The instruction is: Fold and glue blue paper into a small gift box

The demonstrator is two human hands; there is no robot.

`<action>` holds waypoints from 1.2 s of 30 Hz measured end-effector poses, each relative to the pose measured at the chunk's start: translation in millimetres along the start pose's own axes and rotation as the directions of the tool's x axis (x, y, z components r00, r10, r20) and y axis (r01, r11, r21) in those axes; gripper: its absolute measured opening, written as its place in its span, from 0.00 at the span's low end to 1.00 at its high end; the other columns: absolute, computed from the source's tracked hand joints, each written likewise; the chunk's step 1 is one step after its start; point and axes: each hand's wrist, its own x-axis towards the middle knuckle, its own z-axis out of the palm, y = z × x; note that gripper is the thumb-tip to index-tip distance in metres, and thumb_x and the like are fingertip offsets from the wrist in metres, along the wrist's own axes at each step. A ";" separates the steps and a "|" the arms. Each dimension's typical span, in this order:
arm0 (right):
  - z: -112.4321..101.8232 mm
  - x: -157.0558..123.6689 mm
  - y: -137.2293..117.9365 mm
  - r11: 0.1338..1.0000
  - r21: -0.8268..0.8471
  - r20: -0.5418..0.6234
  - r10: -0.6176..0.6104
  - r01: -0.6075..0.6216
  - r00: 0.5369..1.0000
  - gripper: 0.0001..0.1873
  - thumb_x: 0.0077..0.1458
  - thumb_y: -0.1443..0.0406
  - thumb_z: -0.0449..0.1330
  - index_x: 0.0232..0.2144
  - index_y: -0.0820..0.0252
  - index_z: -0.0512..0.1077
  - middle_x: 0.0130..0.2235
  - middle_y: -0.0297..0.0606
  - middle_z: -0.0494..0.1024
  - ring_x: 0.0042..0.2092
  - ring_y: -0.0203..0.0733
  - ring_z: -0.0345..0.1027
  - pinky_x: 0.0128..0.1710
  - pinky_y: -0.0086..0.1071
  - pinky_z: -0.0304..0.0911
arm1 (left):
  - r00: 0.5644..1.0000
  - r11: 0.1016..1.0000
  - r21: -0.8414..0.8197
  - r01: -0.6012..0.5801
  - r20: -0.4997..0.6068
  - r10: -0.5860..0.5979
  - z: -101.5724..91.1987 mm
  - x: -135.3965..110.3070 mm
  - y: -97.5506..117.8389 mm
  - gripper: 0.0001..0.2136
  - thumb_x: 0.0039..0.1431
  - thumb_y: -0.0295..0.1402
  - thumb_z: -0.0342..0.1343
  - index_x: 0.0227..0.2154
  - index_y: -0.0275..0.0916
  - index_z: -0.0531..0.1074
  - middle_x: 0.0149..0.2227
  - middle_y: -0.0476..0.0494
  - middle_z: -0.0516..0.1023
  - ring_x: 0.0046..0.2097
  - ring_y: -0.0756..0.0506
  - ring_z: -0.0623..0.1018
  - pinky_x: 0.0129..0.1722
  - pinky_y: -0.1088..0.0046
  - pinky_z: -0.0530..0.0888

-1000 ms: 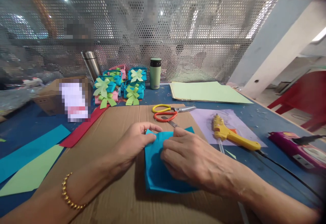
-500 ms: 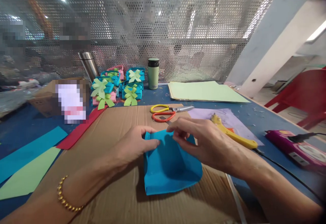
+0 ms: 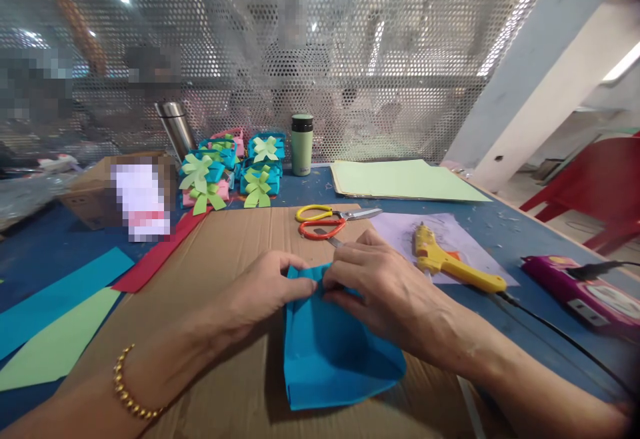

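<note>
A folded piece of blue paper or foam sheet (image 3: 340, 366) stands over the brown cardboard (image 3: 220, 372), its near end bent up like an open pocket. My left hand (image 3: 280, 282) pinches its far left edge between thumb and fingers. Along the same far edge, my right hand (image 3: 367, 286) is closed on the sheet, fingertips close to my left thumb. The right fingers partly hide the sheet's far right corner. Just beyond my hands lie scissors (image 3: 325, 220) with one yellow and one orange handle. A yellow glue gun (image 3: 453, 266) rests on purple paper (image 3: 395, 232) to the right.
Small blue and pink baskets with green bows (image 3: 260, 176) stand at the back beside a green tumbler (image 3: 301, 146). Pale green sheets (image 3: 405, 180) lie back right. Blue, green and red strips (image 3: 160, 252) lie left. A purple power strip (image 3: 580, 292) and the glue gun's cord are right.
My right hand has moved left and slightly down, closing on the far edge nearer my left hand. The blue sheet has shifted a little toward me. More of the glue gun shows.
</note>
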 end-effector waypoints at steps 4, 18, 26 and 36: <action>3.0 -1.8 1.0 0.999 0.042 -0.021 0.028 -0.028 0.999 0.03 0.60 0.70 0.61 0.32 0.60 0.73 0.31 0.32 0.74 0.35 0.38 0.66 0.41 0.38 0.51 | 1.000 1.000 -0.020 -0.008 0.012 0.008 0.3 -0.5 1.6 0.09 0.45 0.36 0.61 0.24 0.36 0.71 0.22 0.54 0.65 0.25 0.52 0.62 0.24 0.75 0.59; 11.3 -3.1 -0.9 0.999 0.029 -0.049 0.042 -0.040 0.998 0.06 0.54 0.74 0.59 0.28 0.60 0.70 0.28 0.31 0.73 0.31 0.37 0.64 0.40 0.37 0.52 | 1.000 0.995 -0.096 -0.001 0.023 0.003 2.3 -2.9 -3.4 0.11 0.44 0.38 0.63 0.25 0.34 0.72 0.23 0.51 0.68 0.26 0.51 0.64 0.26 0.73 0.59; 5.8 -0.3 0.6 1.000 0.015 -0.081 0.006 -0.004 0.997 0.07 0.56 0.74 0.57 0.27 0.62 0.71 0.27 0.32 0.72 0.30 0.36 0.63 0.39 0.36 0.52 | 1.000 0.986 -0.168 0.005 0.009 -0.004 2.7 -0.1 -3.0 0.12 0.44 0.38 0.64 0.27 0.34 0.73 0.23 0.50 0.70 0.27 0.50 0.67 0.28 0.72 0.61; 0.3 -1.7 2.0 1.000 -0.015 -0.044 0.021 -0.022 0.999 0.07 0.63 0.68 0.57 0.33 0.61 0.75 0.31 0.36 0.76 0.34 0.40 0.67 0.42 0.38 0.51 | 1.000 0.989 -0.145 0.023 -0.014 -0.025 4.0 -2.0 -1.9 0.11 0.44 0.38 0.64 0.25 0.35 0.72 0.22 0.51 0.69 0.26 0.50 0.66 0.27 0.73 0.61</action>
